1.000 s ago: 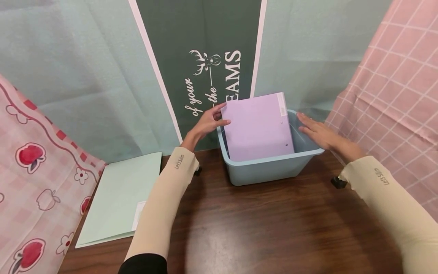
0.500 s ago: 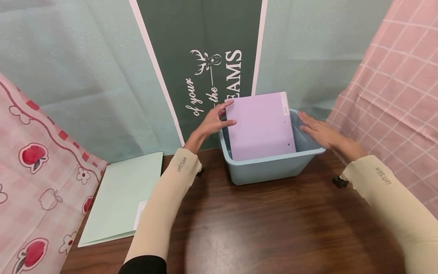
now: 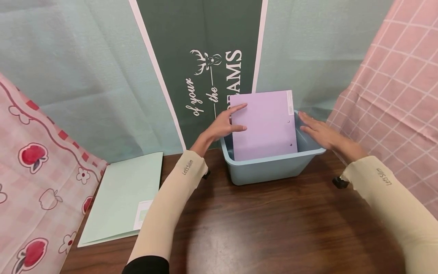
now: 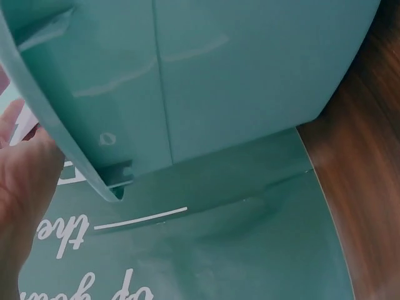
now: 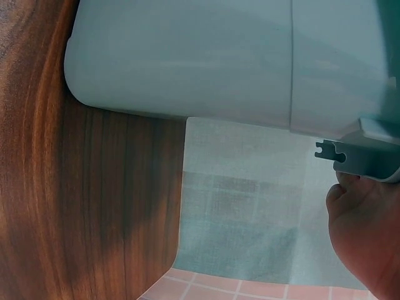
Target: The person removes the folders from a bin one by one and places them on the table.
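1. Cloths (image 3: 89, 76) hung behind a wooden tabletop (image 3: 273, 224).
2. Left hand (image 3: 223, 125), spread, overlapped a lilac folder (image 3: 268, 129) inside a blue bin (image 3: 263, 171).
3. Right hand (image 3: 319, 132), straight-fingered, lay at the bin's right end.
4. The bin hid the folder's base.

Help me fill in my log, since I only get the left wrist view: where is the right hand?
Observer: The right hand is at the right end of the blue bin.
Operator: Is anything lying outside the blue bin?
Observer: Yes, a pale green folder lies on the table, left of the blue bin.
Operator: Is anything in the blue bin labelled?
Observer: Yes, the purple folder has a white label at its upper right corner.
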The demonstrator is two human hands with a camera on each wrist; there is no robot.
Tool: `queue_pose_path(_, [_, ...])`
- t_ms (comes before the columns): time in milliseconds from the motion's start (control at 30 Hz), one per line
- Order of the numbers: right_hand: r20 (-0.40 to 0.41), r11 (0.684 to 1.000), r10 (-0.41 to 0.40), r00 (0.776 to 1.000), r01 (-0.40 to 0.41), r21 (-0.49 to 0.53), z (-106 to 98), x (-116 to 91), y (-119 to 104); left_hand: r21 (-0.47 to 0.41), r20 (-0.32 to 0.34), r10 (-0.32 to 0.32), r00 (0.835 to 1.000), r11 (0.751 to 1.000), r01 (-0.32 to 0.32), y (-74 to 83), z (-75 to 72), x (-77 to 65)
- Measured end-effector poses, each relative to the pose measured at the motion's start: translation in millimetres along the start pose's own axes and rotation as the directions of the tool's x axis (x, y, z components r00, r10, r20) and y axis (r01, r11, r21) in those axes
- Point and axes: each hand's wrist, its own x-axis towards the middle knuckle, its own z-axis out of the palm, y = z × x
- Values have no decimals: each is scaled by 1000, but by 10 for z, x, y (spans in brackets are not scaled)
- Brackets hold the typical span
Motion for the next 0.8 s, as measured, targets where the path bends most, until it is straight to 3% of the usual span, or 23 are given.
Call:
queue_pose_path(233, [-9, 1000, 0, 1000, 0, 11, -8, -8, -15, 33, 45, -6, 999, 999, 4, -17, 81, 18])
queue_pose_path(533, [-25, 999, 2, 1000, -1, 49, -20, -20, -14, 107, -78, -20, 997, 994, 28, -5, 191, 2])
queue_pose_path(800, [-23, 999, -2, 1000, 3, 46, -3, -14, -15, 41, -160, -52, 986, 997, 59, -30, 197, -55])
